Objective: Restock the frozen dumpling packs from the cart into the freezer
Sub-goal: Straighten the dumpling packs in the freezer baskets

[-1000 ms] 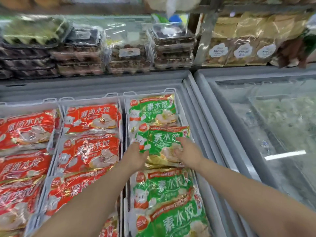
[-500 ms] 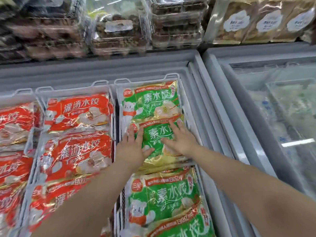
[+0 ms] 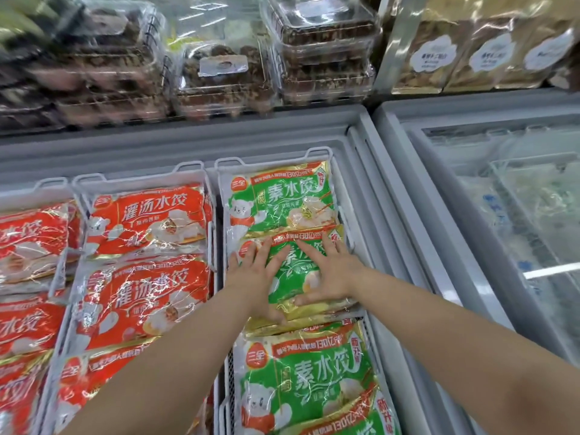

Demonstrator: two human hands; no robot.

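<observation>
Green dumpling pack (image 3: 293, 271) seating | left hand (image 3: 255, 277), right hand (image 3: 332, 274) press flat, fingers straight | I'd lift off, fetch another

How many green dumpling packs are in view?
4 green packs in the right baskets: one at the back, one under the left hand and right hand, one nearer, one at the bottom edge. More may hide beneath.

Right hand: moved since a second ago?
Yes. Right hand went from the green pack's near edge up onto its face, toward the wire basket's far rim.
</observation>
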